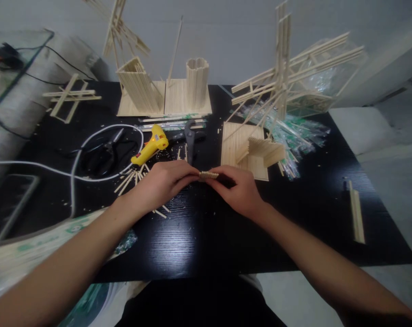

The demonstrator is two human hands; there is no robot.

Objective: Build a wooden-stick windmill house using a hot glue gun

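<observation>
My left hand (168,179) and my right hand (238,188) meet above the middle of the black table. Between their fingertips they pinch a small row of short wooden sticks (208,175), seen end-on, one hand at each side. Just behind my left hand lie a yellow glue gun (151,144) and a grey hand tool (190,141). Short loose sticks (126,181) are scattered beside and under my left wrist. Beyond my right hand a stick base (230,143) carries a partly walled stick structure (277,153).
On the black table (226,245), two stick towers (141,88) (197,81) stand at the back. Crossed stick frames (282,68) rise at the back right beside plastic wrappers (294,131). A white cable (74,181) loops at left. Two sticks (356,215) lie far right.
</observation>
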